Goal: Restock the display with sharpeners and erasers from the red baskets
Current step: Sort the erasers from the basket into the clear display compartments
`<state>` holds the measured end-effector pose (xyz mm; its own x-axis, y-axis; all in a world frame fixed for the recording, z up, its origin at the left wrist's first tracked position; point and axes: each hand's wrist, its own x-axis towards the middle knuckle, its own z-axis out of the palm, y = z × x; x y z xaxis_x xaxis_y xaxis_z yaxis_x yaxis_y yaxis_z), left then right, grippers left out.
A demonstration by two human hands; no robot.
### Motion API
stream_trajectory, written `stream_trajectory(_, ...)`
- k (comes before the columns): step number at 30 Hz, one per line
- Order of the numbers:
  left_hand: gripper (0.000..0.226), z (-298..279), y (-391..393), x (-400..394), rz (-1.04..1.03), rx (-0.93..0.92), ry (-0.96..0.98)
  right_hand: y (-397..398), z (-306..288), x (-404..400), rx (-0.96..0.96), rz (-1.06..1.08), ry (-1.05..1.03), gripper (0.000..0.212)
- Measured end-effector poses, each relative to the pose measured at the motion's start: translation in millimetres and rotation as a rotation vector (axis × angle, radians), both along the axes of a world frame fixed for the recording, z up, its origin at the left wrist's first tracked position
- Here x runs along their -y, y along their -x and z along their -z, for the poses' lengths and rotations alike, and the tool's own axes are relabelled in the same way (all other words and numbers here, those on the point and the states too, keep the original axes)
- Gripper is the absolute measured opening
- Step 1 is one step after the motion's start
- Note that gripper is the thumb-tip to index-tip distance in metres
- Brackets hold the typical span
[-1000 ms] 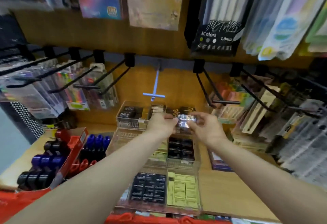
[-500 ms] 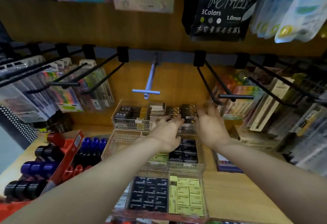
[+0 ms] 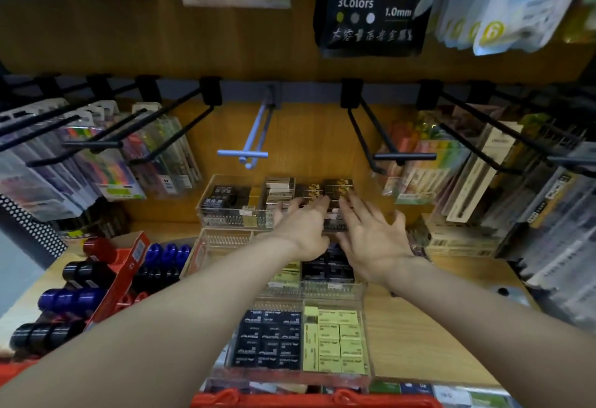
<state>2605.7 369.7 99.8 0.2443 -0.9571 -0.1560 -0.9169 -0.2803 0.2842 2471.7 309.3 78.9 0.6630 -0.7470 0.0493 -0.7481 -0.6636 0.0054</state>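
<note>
A clear tiered display holds boxed erasers in three steps. The top tier carries black-and-gold erasers at its right end and black ones at its left. My left hand lies flat with straight fingers on the packs in the top tier. Beside it my right hand hovers with fingers spread, its fingertips at the black-and-gold erasers. Neither hand holds anything. The front tier shows black erasers and yellow-green erasers. A red basket rim runs along the bottom edge.
Black peg hooks and a pale blue hook jut out above the display. Hanging pen packs crowd both sides. A red box of blue and black sharpeners stands at the left. Bare wooden shelf lies to the right.
A second ago both hands held a small shiny pack above the top tier. It has since been let go there, and both hands now lie spread over the erasers.
</note>
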Motion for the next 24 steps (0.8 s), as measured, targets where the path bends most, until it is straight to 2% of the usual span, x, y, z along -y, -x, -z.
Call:
stream_trajectory(3,0.066,3.6,4.1,-27.7,0.03,0.012,0.183,14.7,-0.9,-20.1,0.139,-0.057,0.043,0.062)
stream_trajectory(5,0.051,1.4,8.4,-65.0,0.1,0.013,0.344,31.4,-6.6,-48.1,0.279,-0.133,0.044,0.051)
stream_trajectory(7,0.035,4.0,17.2,-112.2,0.155,0.043,0.418,47.2,-3.7,-83.5,0.372,-0.166,-0.052,0.032)
stream_trajectory(9,0.022,18.4,28.8,-162.2,0.151,0.009,0.39,65.0,8.6,-126.6,0.393,-0.124,-0.219,0.023)
stream_trajectory(11,0.019,38.5,37.4,-204.0,0.13,-0.031,0.241,76.3,30.3,-159.4,0.354,-0.071,-0.338,0.022)
stream_trajectory(17,0.025,126.5,57.2,-288.5,0.139,-0.145,-0.451,119.7,123.9,-211.6,0.142,0.285,-0.751,0.021)
stream_trajectory(22,0.034,197.3,58.2,-316.9,0.045,-0.237,-0.612,146.8,190.9,-230.2,-0.019,0.434,-0.937,0.023)
stream_trajectory(24,0.043,223.1,59.9,-317.4,-0.014,-0.251,-0.613,148.5,212.2,-235.3,-0.033,0.431,-0.916,0.026)
